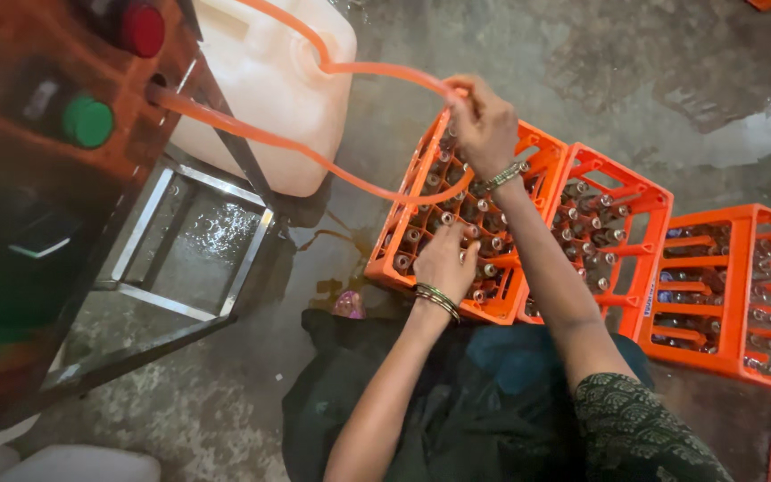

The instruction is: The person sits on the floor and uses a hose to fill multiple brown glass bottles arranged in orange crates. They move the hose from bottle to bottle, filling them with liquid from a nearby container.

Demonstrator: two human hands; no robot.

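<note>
Right hand [484, 125] pinches orange hose [314, 156] over bottle crate [403, 234]; left hand [445, 261], fingers curled, rests on bottles [485, 219].

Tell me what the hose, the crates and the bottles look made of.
Hose: soft, translucent orange plastic or rubber; it bends in loose curves and light shows through.
Crates: rigid moulded orange plastic, matte, with thin grid dividers.
Bottles: probably clear glass, glossy, with light rims; plastic cannot be ruled out from above.
</note>
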